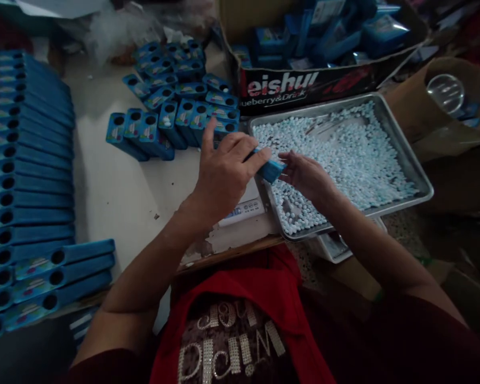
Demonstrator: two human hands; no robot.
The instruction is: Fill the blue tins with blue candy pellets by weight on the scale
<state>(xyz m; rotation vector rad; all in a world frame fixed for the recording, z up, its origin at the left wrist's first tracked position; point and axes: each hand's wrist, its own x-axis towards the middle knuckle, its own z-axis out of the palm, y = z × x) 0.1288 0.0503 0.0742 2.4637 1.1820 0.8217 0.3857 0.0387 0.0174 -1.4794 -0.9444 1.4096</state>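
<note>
My left hand point(228, 165) is wrapped round a small blue box point(272, 169), tilted over the near left part of a metal tray point(423, 184). Small white and pale blue pellets point(356, 160) cover much of that tray. Close to the box's lower end, my right hand point(304, 173) has its fingers partly curled above the pellets; whether anything is between them is too small to tell. Under my left hand lies a white scale point(248, 208), partly hidden. Just beyond it, several upright blue boxes point(152, 133) with round holes on top stand in a group.
Long stacked rows of blue boxes point(44, 176) line the left side. A black printed carton point(280, 88) holding blue packs is behind the tray. On the right is a brown paper bag point(420, 117). The wooden table edge point(232, 250) runs in front of my body.
</note>
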